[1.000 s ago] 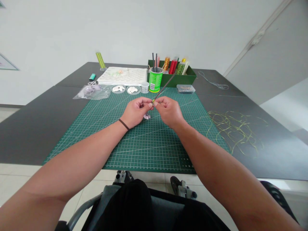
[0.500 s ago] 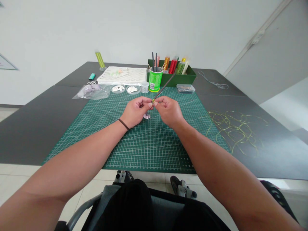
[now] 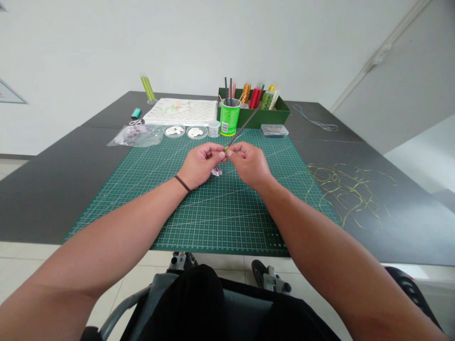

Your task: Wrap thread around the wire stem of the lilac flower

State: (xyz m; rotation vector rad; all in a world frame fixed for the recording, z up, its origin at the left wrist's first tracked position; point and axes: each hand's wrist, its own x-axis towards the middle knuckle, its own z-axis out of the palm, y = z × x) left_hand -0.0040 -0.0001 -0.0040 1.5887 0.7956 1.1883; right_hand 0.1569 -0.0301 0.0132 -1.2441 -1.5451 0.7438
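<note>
Black slender rod stood tilted, its yellow-green lower end pinched narrowly between the left hand and right hand, both just above the green cutting mat, near a small pinkish piece.

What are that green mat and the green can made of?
The cutting mat looks like rubbery plastic, with a dull matte surface and a printed white grid. The green can seems to be printed metal, with a glossy side and thin rim, though it could be plastic.
</note>
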